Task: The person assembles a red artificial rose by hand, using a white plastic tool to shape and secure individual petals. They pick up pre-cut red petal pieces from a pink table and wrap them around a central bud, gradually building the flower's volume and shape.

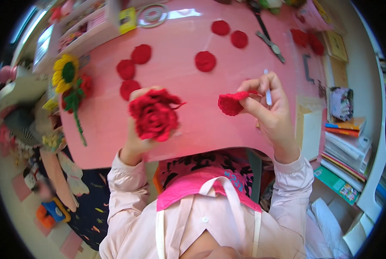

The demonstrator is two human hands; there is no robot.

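Observation:
My left hand (136, 142) is closed around the underside of a red crocheted rose (155, 116), whose layered petals face up and hide most of the fingers. A loose red strand or petal edge sticks out at its right. To the right, my right hand (274, 113) pinches a red crocheted petal (230, 105) between thumb and fingers. A thin white stick (268, 96) is also held among those fingers; its kind is not clear. Several round red crocheted pieces lie on the table, among them one petal (206, 61) ahead of my hands and another petal (141, 54) beyond the rose.
On the pink table (188, 140), a crocheted sunflower (65, 74) with a green stem lies at the left. A wristwatch (270, 46) and a ring-shaped roll (153, 15) lie farther back. A white shelf unit (89, 32) stands far left; stacked books (344, 166) are at the right.

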